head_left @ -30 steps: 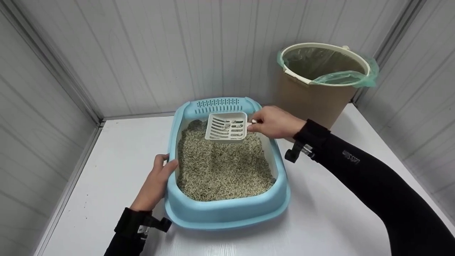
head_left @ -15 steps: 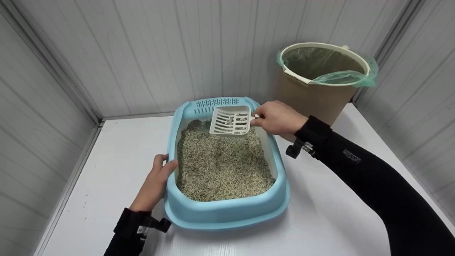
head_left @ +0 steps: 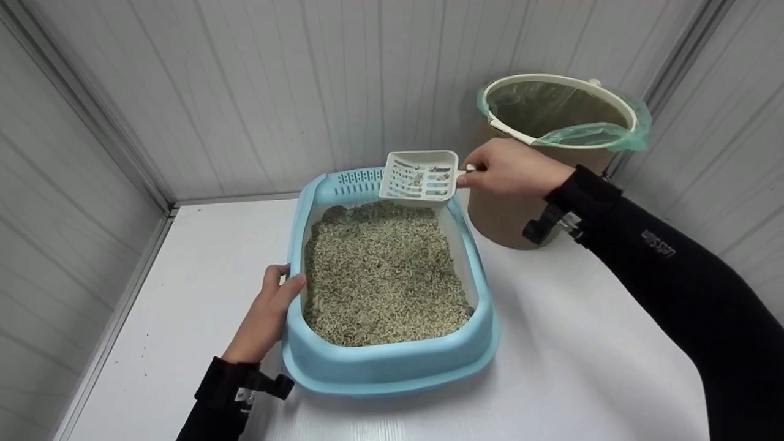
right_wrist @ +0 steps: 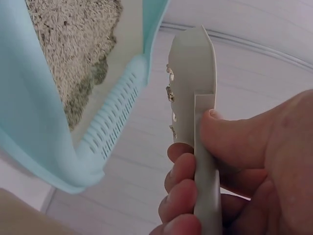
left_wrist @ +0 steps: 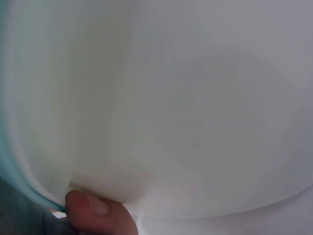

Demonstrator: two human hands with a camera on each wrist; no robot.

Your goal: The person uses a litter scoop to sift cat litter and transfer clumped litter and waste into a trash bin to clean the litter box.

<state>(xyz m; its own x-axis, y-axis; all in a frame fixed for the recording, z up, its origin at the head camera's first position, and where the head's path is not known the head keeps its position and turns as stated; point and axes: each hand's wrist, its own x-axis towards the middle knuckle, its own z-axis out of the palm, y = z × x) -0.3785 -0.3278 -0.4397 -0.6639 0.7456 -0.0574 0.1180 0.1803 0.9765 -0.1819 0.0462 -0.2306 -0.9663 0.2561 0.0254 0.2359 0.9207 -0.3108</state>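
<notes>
A blue litter box (head_left: pixel 392 367) holds greyish-beige pellet litter (head_left: pixel 386 282), with darker patches along its far end. My left hand (head_left: pixel 269 306) grips the box's left rim, thumb over the edge; one fingertip (left_wrist: pixel 100 213) shows under the pale wall in the left wrist view. My right hand (head_left: pixel 514 168) holds a white slotted litter scoop (head_left: pixel 419 177) by its handle, above the box's far right corner. A few small bits lie on the scoop's slots. In the right wrist view the fingers wrap the handle, and the thumb lies along it.
A brown bin (head_left: pixel 511 214) with a cream rim and a green plastic liner (head_left: pixel 588 133) stands at the back right, close behind my right hand. Ribbed grey wall panels (head_left: pixel 245 92) enclose the white table (head_left: pixel 202 245) at the back and sides.
My right hand has raised the litter scoop from over the litter and carried it back and right, toward the bin. The left hand stays on the rim.
</notes>
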